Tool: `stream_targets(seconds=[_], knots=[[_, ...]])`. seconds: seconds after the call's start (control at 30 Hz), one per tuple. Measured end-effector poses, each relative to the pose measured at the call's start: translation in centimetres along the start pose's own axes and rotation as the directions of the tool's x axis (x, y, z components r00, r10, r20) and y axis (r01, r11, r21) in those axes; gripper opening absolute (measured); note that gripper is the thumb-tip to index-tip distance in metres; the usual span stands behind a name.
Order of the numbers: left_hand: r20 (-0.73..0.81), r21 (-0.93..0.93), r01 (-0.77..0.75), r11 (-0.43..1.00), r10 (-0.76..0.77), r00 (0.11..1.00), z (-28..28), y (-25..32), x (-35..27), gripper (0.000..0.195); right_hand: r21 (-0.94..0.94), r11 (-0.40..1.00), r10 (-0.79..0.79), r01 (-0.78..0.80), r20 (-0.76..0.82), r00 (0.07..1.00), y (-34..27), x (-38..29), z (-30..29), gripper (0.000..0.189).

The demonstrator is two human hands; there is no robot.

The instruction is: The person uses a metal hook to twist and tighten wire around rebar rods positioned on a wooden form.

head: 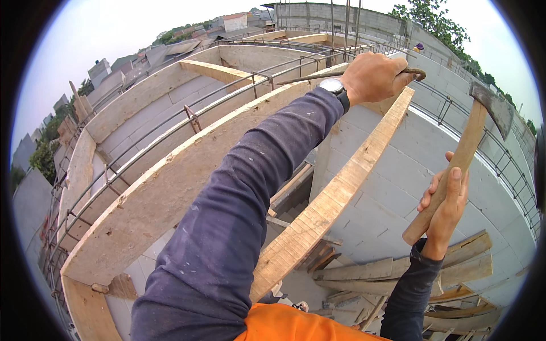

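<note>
My left hand (377,77) grips a thin, dark metal bar (309,78) with a hooked end, above the far end of a wooden beam (337,192). The bar's straight part reaches left past my wrist towards the top edge of a plank formwork panel (187,170). Whether its tip touches the wood I cannot tell. A hatchet (463,145) is in my right hand (452,204), raised with its steel head up. The fingers wrap loosely around the wooden handle, and the head stands apart from the wall behind it.
Tied rebar (170,121) runs between the formwork panels, and more rebar (490,149) lies along the grey block wall (392,170). Loose planks (362,270) are piled well below. A wooden crosspiece (213,70) spans the farther formwork. Vertical bars (346,30) stand at the back.
</note>
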State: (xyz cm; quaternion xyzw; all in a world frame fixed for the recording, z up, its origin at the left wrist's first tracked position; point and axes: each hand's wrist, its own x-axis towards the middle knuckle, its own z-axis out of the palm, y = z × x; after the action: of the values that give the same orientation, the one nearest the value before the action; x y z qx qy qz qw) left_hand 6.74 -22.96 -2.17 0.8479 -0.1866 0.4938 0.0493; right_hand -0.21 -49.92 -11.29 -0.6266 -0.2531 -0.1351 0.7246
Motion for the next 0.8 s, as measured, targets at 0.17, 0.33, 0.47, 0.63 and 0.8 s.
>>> stream_targets(seconds=[0.17, 0.33, 0.47, 0.63, 0.8], knots=[[0.017, 0.005, -0.025, 1.000, 0.025, 1.000, 0.3, -0.2, -0.4, 0.039, 0.041, 0.999, 0.016, -0.017, 0.027, 1.000, 0.2, 0.1, 0.7, 0.057], [0.063, -0.041, 0.035, 0.999, -0.032, 0.997, 0.2, 0.2, -0.3, 0.039, 0.019, 0.999, 0.042, -0.043, 0.069, 0.997, 1.4, 0.3, 1.1, 0.056], [0.028, -0.014, -0.004, 1.000, 0.004, 1.000, 0.3, -0.1, -0.2, 0.038, -0.021, 0.994, 0.108, -0.106, 0.177, 0.978, 2.0, 0.1, 2.1, 0.056], [0.058, -0.010, 0.014, 1.000, -0.013, 0.998, -0.1, -0.4, -0.4, 0.037, 0.048, 0.995, 0.080, -0.088, 0.150, 0.985, 1.3, 0.3, 1.4, 0.061], [0.048, -0.023, 0.003, 1.000, -0.002, 0.999, 0.4, 0.5, 0.1, 0.035, 0.361, 0.893, -0.120, 0.268, -0.384, 0.915, 0.4, 0.5, 1.2, 0.063]])
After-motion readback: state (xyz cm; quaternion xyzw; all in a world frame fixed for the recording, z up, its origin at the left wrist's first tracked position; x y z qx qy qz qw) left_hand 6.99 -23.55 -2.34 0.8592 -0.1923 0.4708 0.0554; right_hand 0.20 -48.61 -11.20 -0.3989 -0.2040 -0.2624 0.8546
